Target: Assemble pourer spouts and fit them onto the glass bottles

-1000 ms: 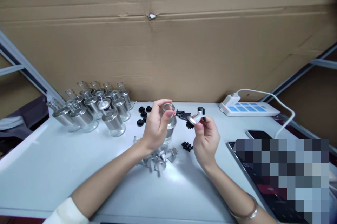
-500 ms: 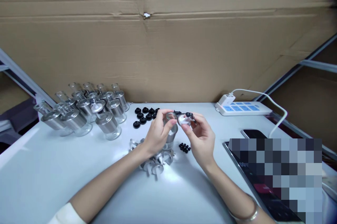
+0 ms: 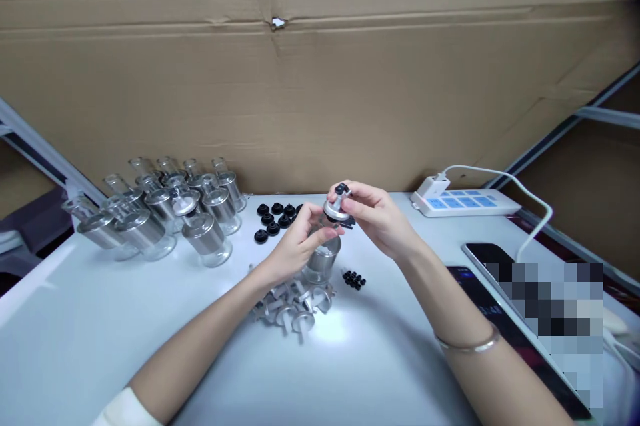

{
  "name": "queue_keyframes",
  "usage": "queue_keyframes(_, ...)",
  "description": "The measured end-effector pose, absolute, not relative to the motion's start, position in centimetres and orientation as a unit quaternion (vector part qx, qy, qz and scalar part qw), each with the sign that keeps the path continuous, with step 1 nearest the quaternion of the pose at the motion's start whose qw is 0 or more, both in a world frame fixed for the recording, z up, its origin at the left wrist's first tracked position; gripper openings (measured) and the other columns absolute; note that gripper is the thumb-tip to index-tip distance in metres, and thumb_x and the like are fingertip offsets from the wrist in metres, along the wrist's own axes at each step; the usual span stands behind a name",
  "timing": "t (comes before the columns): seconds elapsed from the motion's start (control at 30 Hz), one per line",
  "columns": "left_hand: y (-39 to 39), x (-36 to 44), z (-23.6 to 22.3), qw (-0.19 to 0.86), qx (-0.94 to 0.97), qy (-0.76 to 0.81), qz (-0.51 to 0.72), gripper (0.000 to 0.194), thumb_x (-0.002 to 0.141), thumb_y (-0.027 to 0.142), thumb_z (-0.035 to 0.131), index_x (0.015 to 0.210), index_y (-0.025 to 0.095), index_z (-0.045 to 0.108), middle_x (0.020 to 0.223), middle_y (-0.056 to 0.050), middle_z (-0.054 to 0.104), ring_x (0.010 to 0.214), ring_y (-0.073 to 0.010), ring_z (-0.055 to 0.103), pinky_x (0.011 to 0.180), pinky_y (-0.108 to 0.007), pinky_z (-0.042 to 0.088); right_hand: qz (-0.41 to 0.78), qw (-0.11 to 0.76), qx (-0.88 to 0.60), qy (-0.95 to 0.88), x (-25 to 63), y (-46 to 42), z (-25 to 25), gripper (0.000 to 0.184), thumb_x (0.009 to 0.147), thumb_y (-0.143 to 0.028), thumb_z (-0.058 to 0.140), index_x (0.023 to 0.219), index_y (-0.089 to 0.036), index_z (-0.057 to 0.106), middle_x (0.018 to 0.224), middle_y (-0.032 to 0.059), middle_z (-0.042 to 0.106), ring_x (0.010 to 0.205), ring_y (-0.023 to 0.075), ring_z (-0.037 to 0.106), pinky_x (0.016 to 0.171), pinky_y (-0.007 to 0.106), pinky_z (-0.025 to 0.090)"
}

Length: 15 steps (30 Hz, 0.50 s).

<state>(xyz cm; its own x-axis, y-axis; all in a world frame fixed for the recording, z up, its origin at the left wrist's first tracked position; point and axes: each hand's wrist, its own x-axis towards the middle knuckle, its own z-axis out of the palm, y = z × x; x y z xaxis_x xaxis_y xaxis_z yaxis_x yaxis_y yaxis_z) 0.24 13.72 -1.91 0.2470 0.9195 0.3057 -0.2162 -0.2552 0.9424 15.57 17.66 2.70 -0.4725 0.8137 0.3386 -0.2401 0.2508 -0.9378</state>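
Note:
My left hand (image 3: 293,246) is closed round the neck of a clear glass bottle (image 3: 323,258) with a metal band, standing on the table. My right hand (image 3: 387,219) pinches a silver pour spout lid (image 3: 334,211) with a black tip and dark underside. The lid is upright at the bottle's mouth; my fingers partly hide whether it is seated. Below the bottle lies a pile of silver lids with stems (image 3: 295,313). Several black rubber stoppers (image 3: 274,221) lie behind my left hand. Right of the bottle is a cluster of small black caps (image 3: 355,279).
Several similar bottles (image 3: 145,229) stand at the left; one, a bottle with a lid (image 3: 204,239), is nearest the middle. At the back right lies a white power strip (image 3: 465,203) with a plugged cable. A phone (image 3: 483,254) and a dark tablet (image 3: 520,339) lie at the right.
My right hand has moved up and slightly left, turning the lid from tilted beside the bottle to upright over its mouth. My left hand stays at the neck.

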Motion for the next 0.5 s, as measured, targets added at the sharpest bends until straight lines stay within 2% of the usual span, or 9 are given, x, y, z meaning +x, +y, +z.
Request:
queue_keyframes(0.17, 13.74, 0.34, -1.64, 0.534, 0.580, 0.297, 0.539, 0.046, 0.073, 0.056, 0.070, 0.085, 0.019, 0.045, 0.082, -0.002, 0.059, 0.077, -0.0150, 0.058, 0.073, -0.029, 0.045, 0.575, 0.438, -0.229, -0.652, 15.26, 17.67, 2.25, 0.032, 0.068, -0.052, 0.074, 0.076, -0.022, 0.067, 0.073, 0.0000, 0.060, 0.063, 0.0142, 0.053, 0.055, 0.028, 0.047)
queue_keyframes(0.3, 13.71, 0.25, -1.48, 0.552, 0.574, 0.296, 0.528, 0.044, 0.074, 0.054, 0.070, 0.085, 0.019, 0.045, 0.084, -0.002, 0.060, 0.075, -0.0144, 0.059, 0.072, -0.029, 0.047, 0.560, 0.440, -0.215, -0.668, 15.54, 18.16, 2.08, 0.027, 0.071, -0.047, 0.074, 0.073, -0.020, 0.067, 0.076, 0.0000, 0.060, 0.066, 0.0135, 0.055, 0.060, 0.029, 0.048)
queue_keyframes(0.5, 13.69, 0.21, -1.77, 0.557, 0.577, 0.285, 0.525, 0.045, 0.075, 0.055, 0.069, 0.087, 0.020, 0.043, 0.082, 0.000, 0.058, 0.075, -0.0135, 0.057, 0.072, -0.028, 0.045, 0.566, 0.421, -0.193, -0.682, 15.50, 18.29, 2.00, 0.024, 0.074, -0.045, 0.072, 0.076, -0.021, 0.068, 0.076, -0.0009, 0.059, 0.062, 0.0124, 0.054, 0.055, 0.029, 0.048)
